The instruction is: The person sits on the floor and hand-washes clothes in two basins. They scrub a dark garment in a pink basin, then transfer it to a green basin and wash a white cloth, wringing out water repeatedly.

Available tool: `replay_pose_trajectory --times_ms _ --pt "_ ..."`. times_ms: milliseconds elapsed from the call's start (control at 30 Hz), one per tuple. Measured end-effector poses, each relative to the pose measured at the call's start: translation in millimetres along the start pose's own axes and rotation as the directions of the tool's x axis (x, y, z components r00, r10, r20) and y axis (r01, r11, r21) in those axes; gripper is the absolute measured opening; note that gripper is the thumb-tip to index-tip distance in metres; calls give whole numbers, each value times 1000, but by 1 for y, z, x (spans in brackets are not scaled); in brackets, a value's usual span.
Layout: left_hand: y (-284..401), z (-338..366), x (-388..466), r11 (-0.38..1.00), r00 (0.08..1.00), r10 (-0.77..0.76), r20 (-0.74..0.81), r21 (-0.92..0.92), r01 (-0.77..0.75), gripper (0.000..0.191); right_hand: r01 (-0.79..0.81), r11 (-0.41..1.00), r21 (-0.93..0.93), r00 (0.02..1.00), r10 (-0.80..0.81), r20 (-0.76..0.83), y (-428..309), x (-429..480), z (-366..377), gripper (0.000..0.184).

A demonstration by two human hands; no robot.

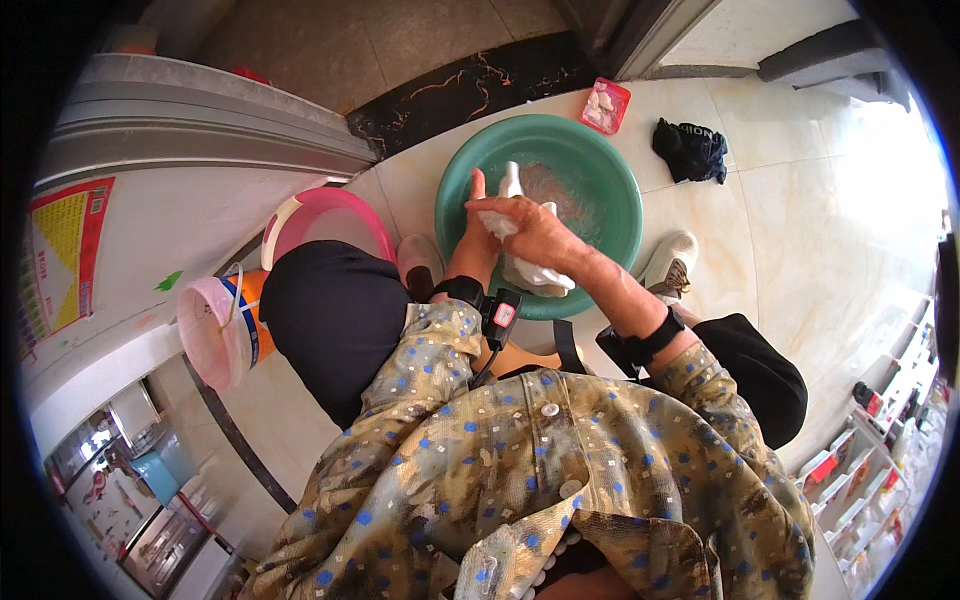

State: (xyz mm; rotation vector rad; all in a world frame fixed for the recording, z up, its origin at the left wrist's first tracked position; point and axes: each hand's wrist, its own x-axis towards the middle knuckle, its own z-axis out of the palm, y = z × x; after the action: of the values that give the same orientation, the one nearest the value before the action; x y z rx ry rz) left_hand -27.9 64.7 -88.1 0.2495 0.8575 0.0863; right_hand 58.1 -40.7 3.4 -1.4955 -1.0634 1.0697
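A round green plastic basin (634,217) stands on the floor before me, with bubbly water (566,199) in it. Over the basin my two hands are pressed together around a wet white cloth (536,274). My right hand (541,234) grips the cloth from the right, its index finger stretched across towards my left hand (480,217). Part of the left hand is hidden behind the right, and one of its digits points up. Bunched cloth shows between the palms, while other folds stick out above and hang below them.
A red tray (605,106) with white pieces lies behind the basin. To its right is a black plastic bag (690,150). At left are a pink basin (334,217) and a bucket (214,330). My shoes flank the green basin; a dark stone threshold (472,90) runs behind.
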Motion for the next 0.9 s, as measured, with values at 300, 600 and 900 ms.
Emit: replay_pose_trajectory --times_ms 300,600,900 --pt "-20 6 -9 994 995 95 34 57 -97 60 -50 905 -422 944 -96 -316 -20 -6 40 46" --pt "-31 11 -9 992 993 115 30 51 -116 47 -199 856 -478 896 -39 -443 26 29 28 31" --pt "-23 15 13 970 967 232 -102 93 -223 28 -510 846 -154 693 298 -657 132 25 -14 53"
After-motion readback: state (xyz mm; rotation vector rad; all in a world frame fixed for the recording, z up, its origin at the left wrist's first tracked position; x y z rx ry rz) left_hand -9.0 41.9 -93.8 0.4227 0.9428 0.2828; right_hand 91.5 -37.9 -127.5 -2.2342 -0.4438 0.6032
